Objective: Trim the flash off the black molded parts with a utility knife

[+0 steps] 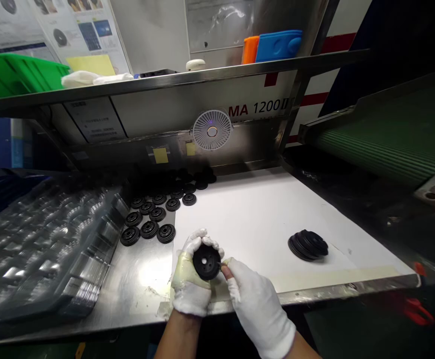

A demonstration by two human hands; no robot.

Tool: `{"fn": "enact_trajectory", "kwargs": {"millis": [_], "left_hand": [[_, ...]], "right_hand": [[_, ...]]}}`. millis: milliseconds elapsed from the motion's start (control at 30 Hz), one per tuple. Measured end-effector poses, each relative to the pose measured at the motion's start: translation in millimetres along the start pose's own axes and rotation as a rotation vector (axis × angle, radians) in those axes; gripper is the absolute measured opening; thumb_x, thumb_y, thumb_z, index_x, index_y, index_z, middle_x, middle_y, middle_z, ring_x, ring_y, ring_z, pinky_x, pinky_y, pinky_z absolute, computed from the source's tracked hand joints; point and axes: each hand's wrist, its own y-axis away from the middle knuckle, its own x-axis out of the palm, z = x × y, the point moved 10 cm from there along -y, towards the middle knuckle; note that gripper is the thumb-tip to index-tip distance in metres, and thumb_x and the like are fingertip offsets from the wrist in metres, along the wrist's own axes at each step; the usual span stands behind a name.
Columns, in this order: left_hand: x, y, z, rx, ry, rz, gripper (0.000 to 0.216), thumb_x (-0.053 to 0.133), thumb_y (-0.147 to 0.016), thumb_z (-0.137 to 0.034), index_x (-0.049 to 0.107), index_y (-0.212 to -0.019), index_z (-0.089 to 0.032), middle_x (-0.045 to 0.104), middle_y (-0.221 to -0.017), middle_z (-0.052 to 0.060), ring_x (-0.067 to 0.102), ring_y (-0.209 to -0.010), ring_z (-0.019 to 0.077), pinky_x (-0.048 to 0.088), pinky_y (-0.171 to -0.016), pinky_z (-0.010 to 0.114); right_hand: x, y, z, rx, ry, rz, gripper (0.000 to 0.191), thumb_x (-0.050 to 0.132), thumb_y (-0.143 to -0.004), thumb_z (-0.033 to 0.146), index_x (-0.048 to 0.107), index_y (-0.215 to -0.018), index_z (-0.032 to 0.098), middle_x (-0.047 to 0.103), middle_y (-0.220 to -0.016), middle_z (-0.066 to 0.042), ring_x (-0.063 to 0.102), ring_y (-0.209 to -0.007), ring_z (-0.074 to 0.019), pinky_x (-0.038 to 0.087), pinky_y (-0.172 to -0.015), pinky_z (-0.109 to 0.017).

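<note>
A worker in white cotton gloves is cradling a black rubber disc [207,262] just above a steel table [138,279], the left hand [191,279] curling its fingers [202,240] around the far rim, which is keeping the disc's holed face tilted up toward the wearer. The right hand [256,299] is gripping the near edge from the right, its thumb [226,271] pressing on the rim to pin the disc between both hands. Rows of matching black discs [150,219] are lying flat and separate beside a white paper sheet [247,219], while a stack of ribbed black rubber parts [307,245] is leaning on the sheet, well right of the hands, and a clear plastic tray [45,244] is sitting at far left
</note>
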Motion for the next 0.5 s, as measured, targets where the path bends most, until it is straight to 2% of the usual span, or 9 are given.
{"fn": "enact_trajectory", "kwargs": {"millis": [133, 233, 300, 367, 433, 500], "left_hand": [[-7.5, -6.5, -1.4, 0.102, 0.083, -0.092, 0.007, 0.061, -0.073, -0.016, 0.056, -0.077, -0.018, 0.053, -0.064, -0.003, 0.053, -0.061, 0.0096, 0.048, -0.064, 0.026], [-9.4, -4.7, -7.9, 0.184, 0.078, -0.088, 0.017, 0.06, -0.073, -0.013, 0.058, -0.088, -0.02, 0.057, -0.07, -0.001, 0.057, -0.069, 0.0105, 0.048, -0.075, 0.028], [-7.8, -2.3, -4.9, 0.128, 0.002, -0.053, 0.03, 0.058, -0.073, -0.014, 0.057, -0.102, -0.02, 0.061, -0.083, 0.004, 0.059, -0.081, 0.0159, 0.048, -0.079, 0.034], [-6.1, 0.4, 6.7, -0.021, -0.053, -0.024, 0.037, 0.055, -0.072, -0.018, 0.055, -0.109, -0.017, 0.062, -0.091, 0.01, 0.059, -0.086, 0.0229, 0.049, -0.075, 0.039], [-5.4, 2.6, 14.1, -0.111, -0.035, -0.028, 0.032, 0.055, -0.071, -0.02, 0.057, -0.103, -0.015, 0.062, -0.083, 0.01, 0.06, -0.077, 0.0232, 0.05, -0.066, 0.038], [-6.7, 1.2, 14.3, -0.101, 0.025, -0.075, 0.018, 0.057, -0.071, -0.019, 0.059, -0.089, -0.016, 0.058, -0.069, 0.004, 0.058, -0.066, 0.0174, 0.049, -0.06, 0.031]], "right_hand": [[2.5, 2.8, 10.4, -0.023, -0.014, -0.009, 0.029, 0.027, -0.093, 0.035, 0.048, -0.076, 0.024, 0.056, -0.064, 0.002, 0.051, -0.054, -0.0165, 0.031, -0.051, -0.028], [4.5, 3.8, 17.2, -0.036, -0.048, 0.006, 0.028, 0.027, -0.093, 0.033, 0.05, -0.078, 0.025, 0.057, -0.067, 0.001, 0.053, -0.058, -0.0164, 0.032, -0.052, -0.028], [2.9, 3.6, 16.5, -0.046, -0.028, 0.002, 0.028, 0.028, -0.092, 0.032, 0.049, -0.076, 0.025, 0.057, -0.067, 0.001, 0.053, -0.057, -0.0167, 0.032, -0.052, -0.028], [0.1, 3.1, 11.2, -0.049, -0.012, -0.012, 0.027, 0.029, -0.092, 0.032, 0.05, -0.076, 0.024, 0.058, -0.067, 0.001, 0.053, -0.058, -0.0174, 0.032, -0.052, -0.029], [-1.2, 3.2, 4.3, -0.036, -0.009, -0.016, 0.025, 0.03, -0.092, 0.032, 0.051, -0.08, 0.025, 0.059, -0.07, 0.0, 0.054, -0.059, -0.018, 0.033, -0.054, -0.029], [-0.8, 4.2, -0.7, -0.011, 0.005, -0.018, 0.025, 0.029, -0.092, 0.033, 0.051, -0.082, 0.025, 0.06, -0.069, 0.0, 0.054, -0.059, -0.0183, 0.032, -0.053, -0.03]]}}
